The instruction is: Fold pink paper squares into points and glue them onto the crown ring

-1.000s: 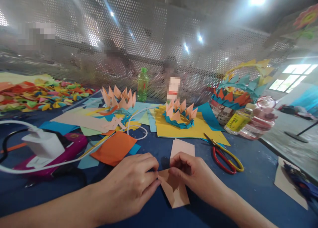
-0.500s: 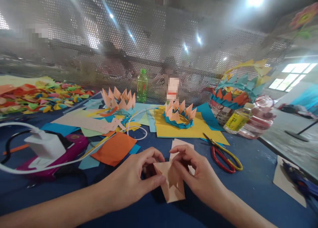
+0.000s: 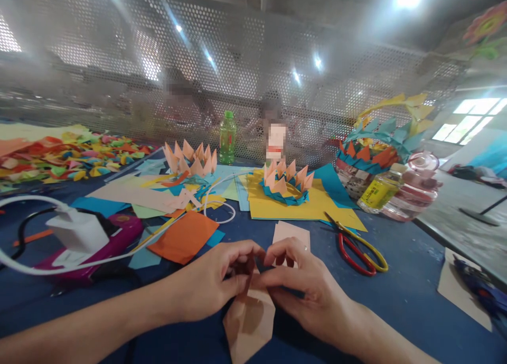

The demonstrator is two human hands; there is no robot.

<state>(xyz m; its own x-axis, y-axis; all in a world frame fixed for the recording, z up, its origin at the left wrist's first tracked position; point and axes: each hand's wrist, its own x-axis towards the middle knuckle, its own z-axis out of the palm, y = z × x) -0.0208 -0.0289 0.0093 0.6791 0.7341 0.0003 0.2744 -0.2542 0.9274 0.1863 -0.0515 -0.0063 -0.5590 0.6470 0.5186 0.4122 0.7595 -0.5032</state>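
Observation:
A piece of peach-coloured folded paper (image 3: 250, 322) hangs between my two hands, creased and pointing down toward me. My left hand (image 3: 227, 277) pinches its upper left edge between thumb and fingers. On the other side, my right hand (image 3: 303, 285) closes its thumb and fingers on the upper right part. The fingertips hide the top of the fold. Just behind the right fingers lies a stack of peach paper (image 3: 291, 232). Scissors (image 3: 356, 248) with red and yellow handles rest to the right of that hand.
Two rings of folded peach points, one (image 3: 190, 160) at back left and another (image 3: 285, 182) on yellow sheets (image 3: 336, 208), stand ahead. Orange paper (image 3: 184, 237), a white charger (image 3: 77, 229) on a purple power strip (image 3: 122, 229) and bottles (image 3: 227, 139) surround the blue table.
The paper has been turned and its lower part now reaches farther down and left. My fingers have drawn closer together at its top, the right hand shifting left.

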